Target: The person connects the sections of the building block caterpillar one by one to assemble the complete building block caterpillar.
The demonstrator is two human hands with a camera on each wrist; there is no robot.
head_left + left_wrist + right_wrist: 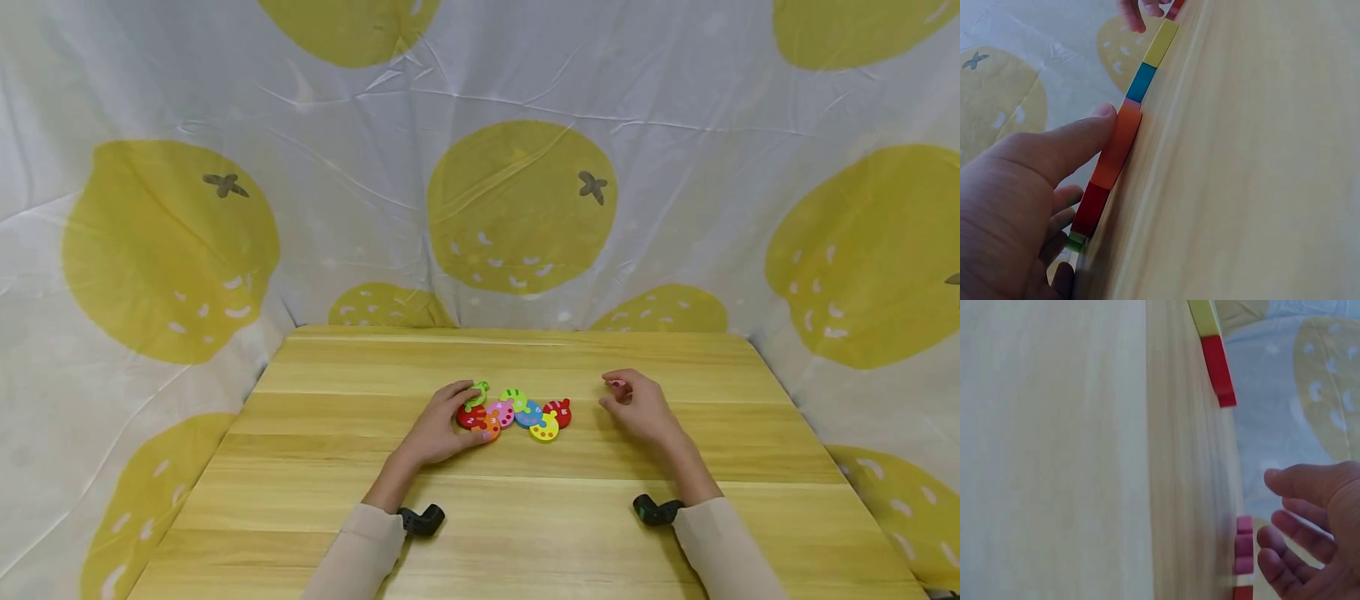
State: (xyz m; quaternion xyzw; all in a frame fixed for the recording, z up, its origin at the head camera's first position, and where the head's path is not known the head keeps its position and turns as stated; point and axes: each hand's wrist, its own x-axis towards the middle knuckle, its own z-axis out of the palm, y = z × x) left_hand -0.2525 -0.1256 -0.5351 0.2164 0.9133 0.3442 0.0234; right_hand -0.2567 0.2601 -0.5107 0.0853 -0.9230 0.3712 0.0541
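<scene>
A chain of flat, interlocking, numbered puzzle pieces lies on the table, in green, red, orange, pink, blue and yellow. My left hand rests at its left end. The thumb touches the orange piece; the other fingers lie by the green piece and the red piece. Right of the chain, my right hand is held apart from it, fingers loosely bent and thumb separate. Beside its fingertips lies a pink piece, mostly hidden by the hand in the head view. A red piece shows just past it.
The wooden table ends at a back edge against a hanging cloth with a yellow fruit print. Black wrist cameras sit on both wrists, the left camera and the right camera low over the table.
</scene>
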